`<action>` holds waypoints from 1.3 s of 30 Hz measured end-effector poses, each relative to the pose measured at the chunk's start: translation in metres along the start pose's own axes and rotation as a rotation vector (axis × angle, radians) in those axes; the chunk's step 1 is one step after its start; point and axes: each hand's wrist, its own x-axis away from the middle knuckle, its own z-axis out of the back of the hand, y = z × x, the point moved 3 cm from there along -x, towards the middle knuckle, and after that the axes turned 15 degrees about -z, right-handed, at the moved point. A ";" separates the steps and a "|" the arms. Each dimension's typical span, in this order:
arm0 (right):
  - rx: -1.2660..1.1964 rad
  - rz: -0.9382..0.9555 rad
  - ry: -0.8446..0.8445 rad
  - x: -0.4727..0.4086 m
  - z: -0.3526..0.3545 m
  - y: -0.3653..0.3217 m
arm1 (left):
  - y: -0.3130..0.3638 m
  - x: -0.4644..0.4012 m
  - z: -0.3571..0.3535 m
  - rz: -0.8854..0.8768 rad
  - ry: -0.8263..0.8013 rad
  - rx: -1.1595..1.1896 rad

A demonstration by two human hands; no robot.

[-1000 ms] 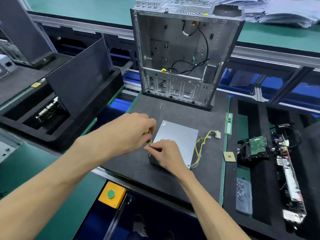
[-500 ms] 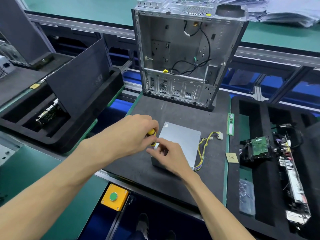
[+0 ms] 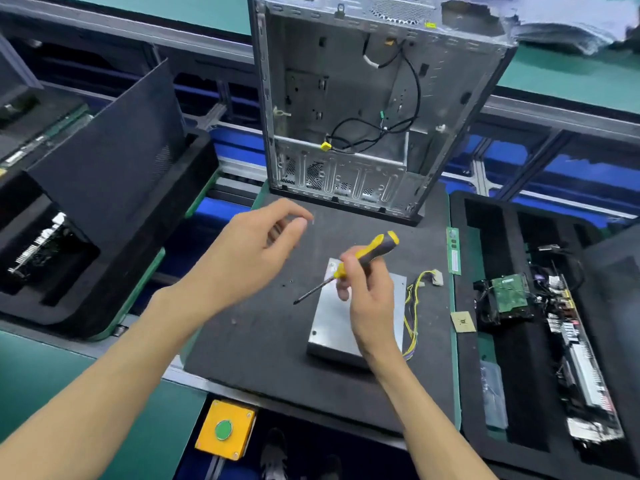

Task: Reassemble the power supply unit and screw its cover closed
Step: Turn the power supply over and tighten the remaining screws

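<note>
Above power supply unit (image 3: 332,327) — right hand (image 3: 367,299) gripping screwdriver (image 3: 349,266), left hand (image 3: 256,251) loose

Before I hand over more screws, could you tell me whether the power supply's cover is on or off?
On: the power supply lies flat on the black mat, its plain metal cover closing the top. Whether every screw is in, I cannot tell.

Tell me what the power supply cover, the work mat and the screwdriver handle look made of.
Power supply cover: bare sheet metal, dull silver sheen, folded edges. Work mat: probably dense foam or rubber, matte black, no glare. Screwdriver handle: likely moulded plastic with a rubbery grip, yellow and black.
</note>
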 end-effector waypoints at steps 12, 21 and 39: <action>-0.265 -0.201 0.191 -0.051 0.011 0.043 | -0.167 0.043 -0.077 0.270 -0.248 -0.147; -0.234 -0.193 0.188 -0.052 0.008 0.043 | -0.176 0.037 -0.092 0.157 -0.270 -0.289; -0.575 -0.421 0.346 -0.018 0.017 0.040 | -0.066 0.022 -0.073 0.526 0.201 0.986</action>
